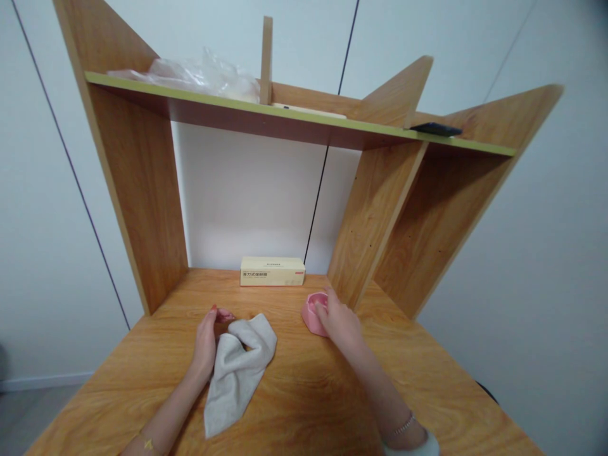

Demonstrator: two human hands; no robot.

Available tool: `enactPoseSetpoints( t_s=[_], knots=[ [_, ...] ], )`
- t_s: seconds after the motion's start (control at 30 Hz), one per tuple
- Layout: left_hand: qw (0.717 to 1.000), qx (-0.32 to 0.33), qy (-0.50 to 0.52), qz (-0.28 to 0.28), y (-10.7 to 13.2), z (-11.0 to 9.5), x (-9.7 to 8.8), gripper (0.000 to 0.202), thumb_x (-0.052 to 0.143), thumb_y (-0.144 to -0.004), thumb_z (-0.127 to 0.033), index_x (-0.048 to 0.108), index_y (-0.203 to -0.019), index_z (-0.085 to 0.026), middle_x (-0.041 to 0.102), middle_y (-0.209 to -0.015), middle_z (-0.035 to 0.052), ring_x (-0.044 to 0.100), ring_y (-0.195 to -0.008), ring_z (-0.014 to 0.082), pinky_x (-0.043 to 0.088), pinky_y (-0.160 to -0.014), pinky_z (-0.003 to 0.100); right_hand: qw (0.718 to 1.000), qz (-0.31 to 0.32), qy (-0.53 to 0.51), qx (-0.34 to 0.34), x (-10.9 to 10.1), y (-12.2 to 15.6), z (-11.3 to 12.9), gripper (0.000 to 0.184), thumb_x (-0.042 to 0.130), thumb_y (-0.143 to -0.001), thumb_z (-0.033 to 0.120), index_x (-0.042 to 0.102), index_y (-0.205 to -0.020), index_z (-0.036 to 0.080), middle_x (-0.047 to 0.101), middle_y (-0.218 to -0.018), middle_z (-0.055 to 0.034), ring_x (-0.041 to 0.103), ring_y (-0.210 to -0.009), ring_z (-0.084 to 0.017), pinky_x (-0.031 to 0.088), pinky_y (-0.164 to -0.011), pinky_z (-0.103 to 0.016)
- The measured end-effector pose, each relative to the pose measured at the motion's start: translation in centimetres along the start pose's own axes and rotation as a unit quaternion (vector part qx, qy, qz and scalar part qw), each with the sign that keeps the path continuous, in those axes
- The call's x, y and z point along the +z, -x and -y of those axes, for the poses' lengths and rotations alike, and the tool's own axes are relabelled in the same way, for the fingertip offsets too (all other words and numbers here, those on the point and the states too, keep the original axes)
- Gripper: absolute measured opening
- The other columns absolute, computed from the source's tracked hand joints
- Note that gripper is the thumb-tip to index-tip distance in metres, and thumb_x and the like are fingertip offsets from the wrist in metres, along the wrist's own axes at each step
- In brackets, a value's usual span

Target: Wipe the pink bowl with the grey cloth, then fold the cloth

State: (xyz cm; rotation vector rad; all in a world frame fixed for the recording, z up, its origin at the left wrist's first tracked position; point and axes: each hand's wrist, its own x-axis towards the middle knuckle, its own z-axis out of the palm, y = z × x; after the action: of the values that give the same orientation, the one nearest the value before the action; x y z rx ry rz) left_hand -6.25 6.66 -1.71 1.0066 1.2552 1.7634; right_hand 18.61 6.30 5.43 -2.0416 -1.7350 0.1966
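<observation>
On the desk, my right hand (341, 322) grips a small pink faceted pot (313, 324) by its right side, with the thumb over the opening and a finger along the back rim. The pot stands upright. Its right side is hidden behind the hand. To the left, a crumpled light grey cloth (242, 364) lies on the wood. My left hand (208, 339) rests against the cloth's left edge, its fingers loosely curled and apart from the thumb, with nothing visible between them.
A long cream box (272, 272) with printed lettering stands at the back of the wooden desk (313, 405). Above runs a shelf (304, 120) bearing a clear plastic bag (204, 76) and a flat black object (436, 129). Upright panels border the desk left and right.
</observation>
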Motion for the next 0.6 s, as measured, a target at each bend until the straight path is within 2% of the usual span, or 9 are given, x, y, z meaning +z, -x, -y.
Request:
enactPoseSetpoints(
  t_s=[0.07, 0.13, 0.2, 0.27, 0.33, 0.4, 0.47, 0.53, 0.6],
  knots=[
    [1.0, 0.001, 0.0, 0.005, 0.0, 0.0, 0.0, 0.038, 0.046, -0.07, -0.05, 0.058, -0.061, -0.015, 0.062, -0.06, 0.0034, 0.059, -0.064, 0.0209, 0.045, -0.069, 0.033, 0.987, 0.068, -0.043, -0.136, 0.2, 2.3, 3.0, 0.039, 0.04, -0.082, 0.033, 0.048, -0.117, 0.019, 0.065, -0.089, -0.0095, 0.059, -0.082, -0.022, 0.039, -0.071, -0.031],
    [1.0, 0.006, -0.003, 0.007, 0.0, 0.0, 0.0, 0.038, 0.045, -0.07, -0.05, 0.058, -0.061, -0.016, 0.061, -0.06, 0.003, 0.058, -0.064, 0.0205, 0.045, -0.07, 0.033, 0.953, 0.141, -0.084, -0.256, 0.8, 4.2, 5.2, 0.034, 0.048, -0.076, 0.031, 0.054, -0.109, 0.024, 0.063, -0.098, -0.0052, 0.057, -0.09, -0.02, 0.039, -0.075, -0.028],
    [1.0, 0.011, -0.008, 0.004, 0.0, 0.0, -0.1, 0.037, 0.045, -0.07, -0.049, 0.058, -0.061, -0.016, 0.061, -0.06, 0.0029, 0.058, -0.065, 0.0202, 0.044, -0.071, 0.033, 0.933, 0.159, -0.093, -0.308, 1.6, 5.1, 6.3, 0.035, 0.05, -0.072, 0.021, 0.055, -0.107, 0.025, 0.059, -0.105, -0.0044, 0.052, -0.098, -0.019, 0.037, -0.081, -0.028],
    [1.0, 0.016, -0.012, 0.001, 0.0, -0.1, -0.2, 0.035, 0.045, -0.071, -0.047, 0.058, -0.062, -0.016, 0.061, -0.061, 0.0031, 0.058, -0.066, 0.0202, 0.044, -0.073, 0.033, 0.94, 0.141, -0.091, -0.296, 2.1, 4.7, 6.3, 0.038, 0.045, -0.071, 0.012, 0.056, -0.106, 0.024, 0.058, -0.104, -0.0048, 0.051, -0.1, -0.017, 0.036, -0.083, -0.027],
    [1.0, 0.018, -0.013, 0.001, 0.1, -0.3, -0.2, 0.034, 0.045, -0.072, -0.046, 0.058, -0.061, -0.016, 0.062, -0.062, 0.0034, 0.058, -0.067, 0.0206, 0.044, -0.073, 0.033, 0.96, 0.113, -0.083, -0.243, 2.6, 3.6, 6.1, 0.034, 0.043, -0.073, 0.012, 0.058, -0.102, 0.021, 0.059, -0.099, -0.0059, 0.053, -0.095, -0.017, 0.037, -0.082, -0.027],
    [1.0, 0.018, -0.013, 0.007, 0.1, -0.5, -0.1, 0.034, 0.046, -0.071, -0.046, 0.058, -0.061, -0.017, 0.062, -0.062, 0.0038, 0.057, -0.066, 0.0209, 0.044, -0.073, 0.033, 0.975, 0.092, -0.06, -0.195, 2.9, 2.4, 6.4, 0.025, 0.043, -0.077, 0.021, 0.061, -0.094, 0.018, 0.061, -0.095, -0.0081, 0.054, -0.092, -0.019, 0.038, -0.08, -0.029],
    [1.0, 0.017, -0.012, 0.014, 0.2, -0.6, 0.1, 0.033, 0.046, -0.071, -0.046, 0.058, -0.06, -0.017, 0.061, -0.062, 0.0036, 0.057, -0.066, 0.0207, 0.044, -0.072, 0.033, 0.979, 0.091, -0.024, -0.183, 3.5, 1.8, 7.5, 0.029, 0.044, -0.078, 0.035, 0.064, -0.088, 0.016, 0.063, -0.093, -0.0115, 0.055, -0.092, -0.023, 0.04, -0.077, -0.032],
    [1.0, 0.017, -0.012, 0.02, 0.4, -0.8, 0.1, 0.033, 0.047, -0.07, -0.046, 0.058, -0.06, -0.017, 0.061, -0.061, 0.0034, 0.057, -0.065, 0.0203, 0.044, -0.072, 0.032, 0.975, 0.111, 0.016, -0.191, 4.3, 1.8, 9.2, 0.037, 0.049, -0.073, 0.045, 0.065, -0.085, 0.014, 0.064, -0.094, -0.0151, 0.055, -0.093, -0.027, 0.041, -0.075, -0.035],
    [0.999, 0.02, -0.013, 0.022, 0.5, -0.9, 0.1, 0.033, 0.047, -0.07, -0.046, 0.058, -0.06, -0.017, 0.061, -0.061, 0.0033, 0.057, -0.065, 0.0203, 0.044, -0.071, 0.032, 0.969, 0.153, 0.047, -0.187, 5.1, 2.0, 10.9, 0.034, 0.061, -0.062, 0.043, 0.066, -0.081, 0.014, 0.065, -0.093, -0.0167, 0.056, -0.093, -0.03, 0.042, -0.073, -0.037]
  ],
)
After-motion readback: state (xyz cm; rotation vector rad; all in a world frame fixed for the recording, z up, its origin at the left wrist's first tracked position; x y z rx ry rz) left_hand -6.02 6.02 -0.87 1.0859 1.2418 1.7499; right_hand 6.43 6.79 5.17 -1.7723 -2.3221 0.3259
